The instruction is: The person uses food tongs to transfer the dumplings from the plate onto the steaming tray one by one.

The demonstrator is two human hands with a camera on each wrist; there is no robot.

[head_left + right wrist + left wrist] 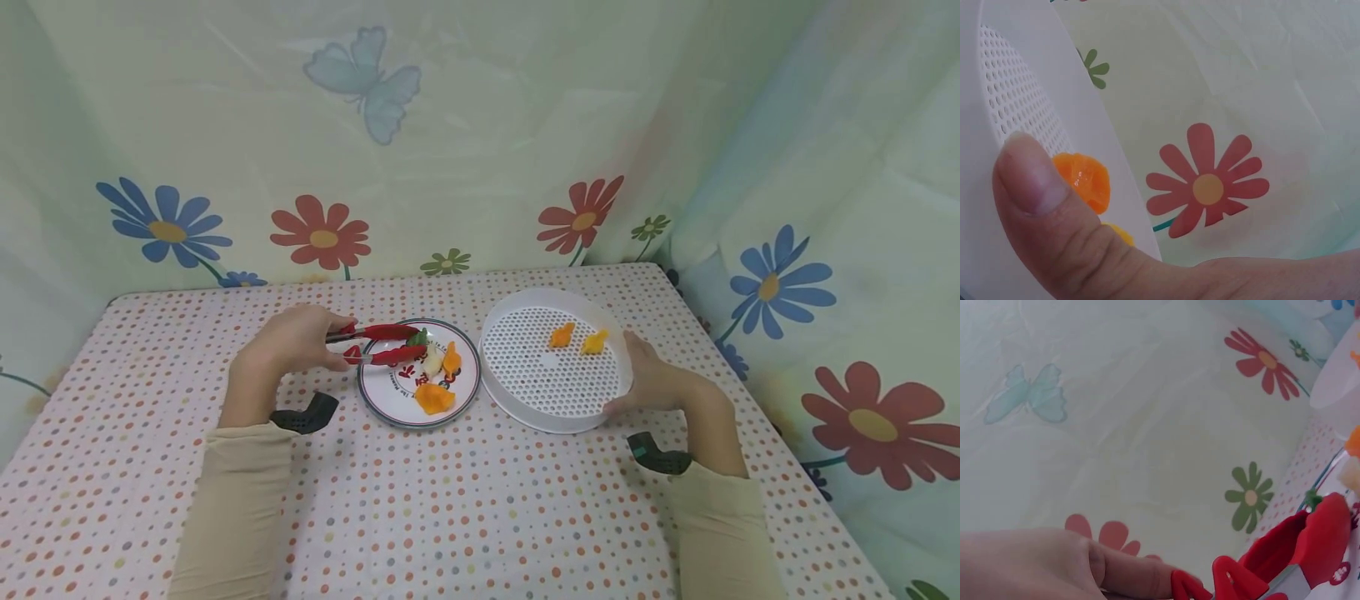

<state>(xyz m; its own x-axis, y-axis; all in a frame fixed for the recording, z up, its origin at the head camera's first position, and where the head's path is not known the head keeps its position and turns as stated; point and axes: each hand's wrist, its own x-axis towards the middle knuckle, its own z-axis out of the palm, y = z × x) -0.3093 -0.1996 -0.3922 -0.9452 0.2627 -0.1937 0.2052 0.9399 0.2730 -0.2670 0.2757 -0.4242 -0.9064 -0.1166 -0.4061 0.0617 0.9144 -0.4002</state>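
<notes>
My left hand (pixel 292 340) holds a pair of red-tipped tongs (pixel 390 332), pinched between thumb and fingers at the left of a round plate (pixel 386 407). The tongs' arms stand apart over the plate, their tips on either side of a small green piece (pixel 417 337). Beside it lie a whitish piece (pixel 432 362) and two orange pieces, one upright (pixel 452 360) and one flat (pixel 435 398). My right hand (pixel 660 379) grips the right wall of a white round sieve (pixel 517 358), thumb at its near side. Inside the sieve sit an orange piece (pixel 1088 181) and a yellow piece (pixel 595 342).
Plate and sieve stand side by side, rims close together, on a table covered with a dotted cloth (pixel 450 517). A flowered curtain (pixel 465 167) hangs behind the table and along its right side. Dark wrist straps (pixel 306 414) show below both hands.
</notes>
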